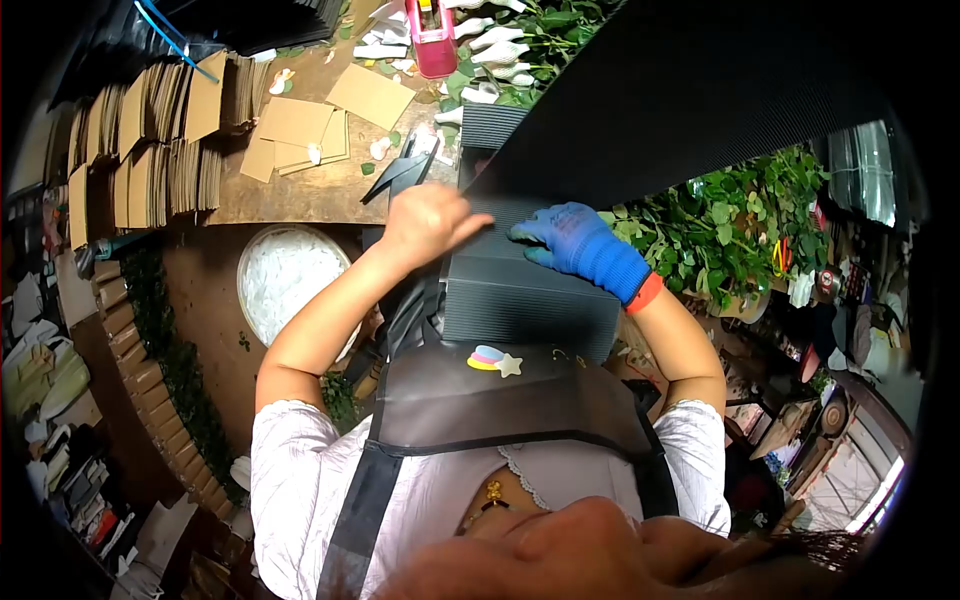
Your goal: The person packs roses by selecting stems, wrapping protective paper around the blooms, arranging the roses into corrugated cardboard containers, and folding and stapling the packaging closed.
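You have two hands in view. Your bare left hand [428, 222] is curled, its thumb reaching towards black ribbed board [530, 315] lying in front of you; whether it pinches the edge, I cannot tell. Your right hand [585, 245], in one blue glove with an orange cuff, rests on the board with fingers bent; I cannot tell whether it grips.

Counted around you: one pink tape dispenser [433, 45], at least four loose brown cards [370, 97], two rows of stacked brown card [185, 180], one blue strap [160, 30], at least five white-wrapped tips [500, 52] among green leaves, and one round tub [240, 285] of white pieces.

The table [300, 205] is worn brown wood, scattered with leaves and petals. More leafy stems [715, 225] lie to your right. The tub stands below the table's near edge, to your left. Farther left a line of brown boxes [145, 390] runs beside dark greenery; cluttered belongings crowd both sides of the room.

The board is matt black with fine parallel ridges. One part lies flat just beyond your dark apron [520, 405]; a large panel [680, 110] rises at upper right, blurred near your left hand and hiding some of the table.
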The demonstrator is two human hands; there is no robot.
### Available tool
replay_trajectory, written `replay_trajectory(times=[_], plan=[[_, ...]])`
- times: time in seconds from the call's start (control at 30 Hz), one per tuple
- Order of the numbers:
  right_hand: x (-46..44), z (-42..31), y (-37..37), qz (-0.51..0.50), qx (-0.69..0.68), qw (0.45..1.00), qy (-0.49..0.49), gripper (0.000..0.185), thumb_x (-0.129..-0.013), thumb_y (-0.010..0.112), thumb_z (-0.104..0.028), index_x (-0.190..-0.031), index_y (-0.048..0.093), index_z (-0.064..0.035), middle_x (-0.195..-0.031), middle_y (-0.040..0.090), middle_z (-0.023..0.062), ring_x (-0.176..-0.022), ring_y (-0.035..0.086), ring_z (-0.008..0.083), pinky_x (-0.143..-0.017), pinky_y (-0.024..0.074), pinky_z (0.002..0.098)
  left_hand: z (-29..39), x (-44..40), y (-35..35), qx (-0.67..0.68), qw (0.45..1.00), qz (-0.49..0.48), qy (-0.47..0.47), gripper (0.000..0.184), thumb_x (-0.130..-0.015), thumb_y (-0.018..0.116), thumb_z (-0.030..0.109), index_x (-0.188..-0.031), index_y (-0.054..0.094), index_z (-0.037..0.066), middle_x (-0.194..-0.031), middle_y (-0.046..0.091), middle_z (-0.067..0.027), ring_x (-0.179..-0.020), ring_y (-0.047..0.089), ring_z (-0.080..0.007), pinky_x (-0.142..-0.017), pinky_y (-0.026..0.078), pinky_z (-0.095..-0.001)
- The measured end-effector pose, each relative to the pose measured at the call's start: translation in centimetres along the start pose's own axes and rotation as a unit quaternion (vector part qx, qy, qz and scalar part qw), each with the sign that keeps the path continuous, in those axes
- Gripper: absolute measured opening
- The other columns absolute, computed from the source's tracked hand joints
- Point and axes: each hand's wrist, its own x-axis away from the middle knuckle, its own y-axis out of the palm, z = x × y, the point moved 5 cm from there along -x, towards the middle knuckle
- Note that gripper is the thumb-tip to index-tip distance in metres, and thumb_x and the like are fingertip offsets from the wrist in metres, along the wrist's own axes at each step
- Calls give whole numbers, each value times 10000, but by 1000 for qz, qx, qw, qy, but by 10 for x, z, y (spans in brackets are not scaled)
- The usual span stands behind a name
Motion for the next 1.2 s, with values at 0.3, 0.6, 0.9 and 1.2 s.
replay_trajectory(times=[0.3,0.6,0.9,1.2], plan=[[54,-58,-86,275,-157,948,-18,409,-911,685,-311,-1304,651,-201,-1347,601,136,-1232,560,359,-1036,458,480,-4,-13,67,344,919,-191,-24,637,-861,703,365,-1370,553,13,-1460,522,-183,-1362,491,-330,-1120,396,-473],[23,-62,-137,455,154,876,-30,617,-867,741,-349,-1394,575,-75,-1266,663,138,-1130,638,355,-963,506,460,10,-13,66,22,983,-127,134,867,-864,598,639,-1490,446,59,-1537,431,-170,-1451,365,-309,-1202,256,-478],[-45,-34,-168,165,-24,986,-7,529,-898,667,-433,-1326,610,-126,-1155,701,171,-1055,672,355,-901,534,435,9,-10,73,58,977,-178,99,894,-865,610,621,-1533,400,65,-1545,408,-174,-1449,358,-304,-1224,214,-503],[-275,-57,-168,50,159,986,3,533,-917,612,-393,-1318,605,-42,-1084,715,223,-1007,701,358,-837,561,465,6,-8,78,63,988,-89,110,943,-826,653,634,-1541,391,79,-1606,350,-150,-1500,290,-301,-1214,225,-491]])
